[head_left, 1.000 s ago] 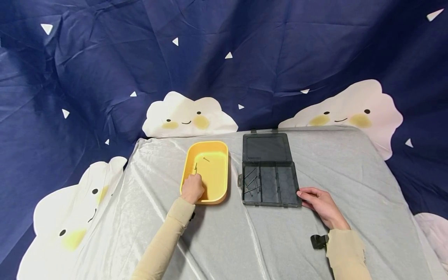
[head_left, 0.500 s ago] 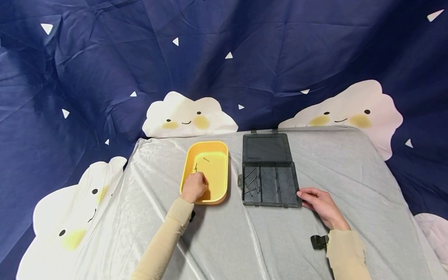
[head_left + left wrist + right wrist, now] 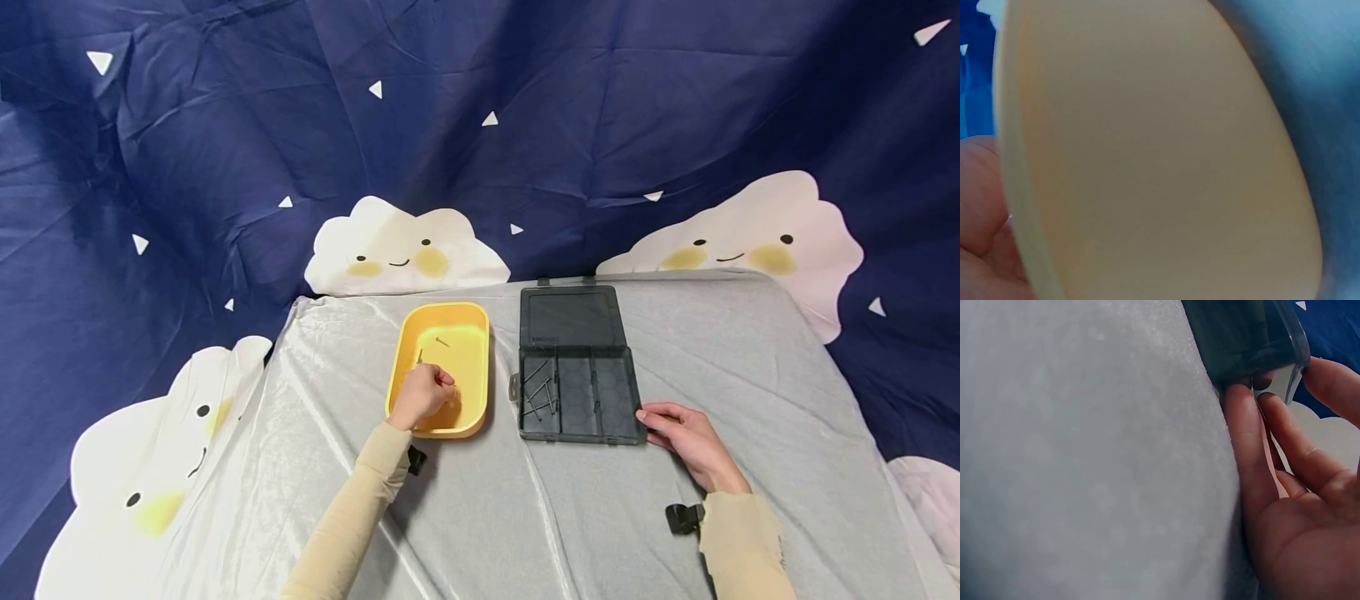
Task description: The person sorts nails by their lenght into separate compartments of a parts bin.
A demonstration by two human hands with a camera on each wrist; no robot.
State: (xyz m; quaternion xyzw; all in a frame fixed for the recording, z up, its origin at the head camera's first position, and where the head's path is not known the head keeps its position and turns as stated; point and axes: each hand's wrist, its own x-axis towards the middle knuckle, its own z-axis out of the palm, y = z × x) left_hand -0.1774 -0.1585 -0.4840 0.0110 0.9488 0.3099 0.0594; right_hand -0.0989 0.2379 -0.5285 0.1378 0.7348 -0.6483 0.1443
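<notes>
My left hand (image 3: 422, 392) is inside the yellow tray (image 3: 472, 426), fingers curled and thumb against them, with a thin screw (image 3: 453, 387) faintly showing at the fingertips. Two other screws lie on the tray floor: one (image 3: 442, 342) near the far end, one (image 3: 420, 356) just beyond my knuckles. The left wrist view is mostly filled by the tray's outer wall (image 3: 1166, 150), which hides the fingertips. To the right, my right hand (image 3: 692, 440) holds the near right corner of a dark see-through compartment box (image 3: 577, 437); thumb and fingers (image 3: 1329, 381) meet its edge.
The box's lid (image 3: 573, 317) lies folded back on the far side. Several long screws (image 3: 538, 392) lie in its left compartment. A grey cloth (image 3: 480, 517) covers the table, and a blue curtain (image 3: 450, 125) with clouds hangs behind.
My left hand has shifted right and slightly away from me inside the tray, its fingertips now over the middle of the floor. The right hand and the box have stayed put.
</notes>
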